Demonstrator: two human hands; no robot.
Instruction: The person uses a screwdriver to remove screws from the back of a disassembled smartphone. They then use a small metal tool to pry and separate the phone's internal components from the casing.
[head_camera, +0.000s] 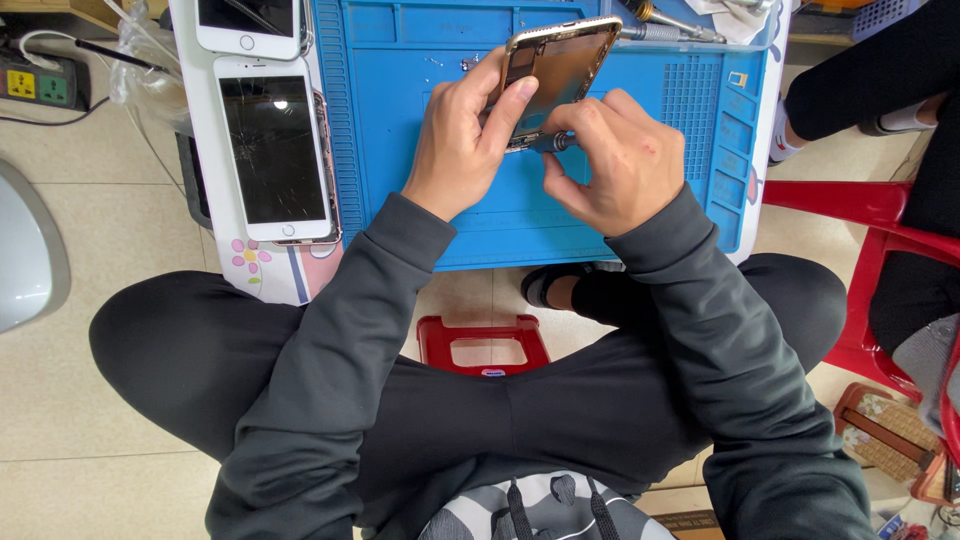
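I see my left hand (465, 140) gripping a gold phone frame (560, 75), tilted up above the blue work mat (400, 130). My right hand (615, 165) pinches a dark screwdriver (550, 143) against the frame's lower edge. A cracked white phone (275, 150) lies left of my left hand.

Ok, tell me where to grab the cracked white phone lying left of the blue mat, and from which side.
Probably best to take the cracked white phone by its two long edges, coming from above. It lies flat, screen up, on the white table, with its right edge close against the blue mat and another white phone just beyond its top end. Pinching across the narrow width keeps fingers off the cracked glass.
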